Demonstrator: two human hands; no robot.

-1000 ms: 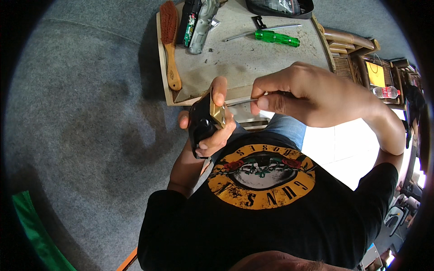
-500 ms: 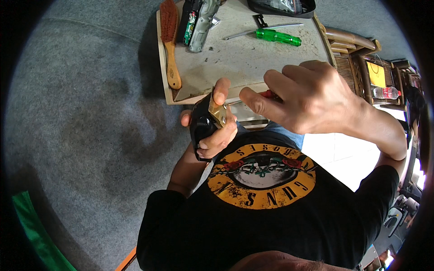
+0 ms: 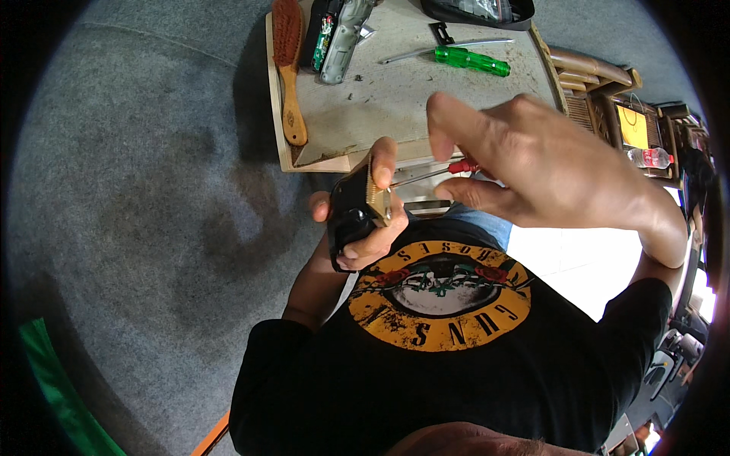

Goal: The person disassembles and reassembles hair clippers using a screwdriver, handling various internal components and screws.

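A black hair clipper [image 3: 350, 220] with a gold-coloured blade is gripped in my left hand [image 3: 379, 242], its thumb lying over the blade end. The thin shaft of a red-handled screwdriver [image 3: 463, 166] reaches the screw area of the blade, where the exact contact of the tip is too small to make out. My right hand [image 3: 544, 167] is around the back of that handle. Its index finger and thumb stand apart from the handle's front, while the other fingers are mostly hidden behind the hand.
On the pale work table [image 3: 395, 95] lie a wooden-handled brush [image 3: 291, 99], an opened grey device housing [image 3: 344, 45], a green screwdriver [image 3: 471, 61] and a small black part [image 3: 441, 33]. A black case [image 3: 517, 14] sits at the far edge. A bottle [image 3: 650, 157] is off to the right.
My right thumb and index finger have spread apart, baring more of the red handle. My left hand and the clipper have shifted slightly to the right.
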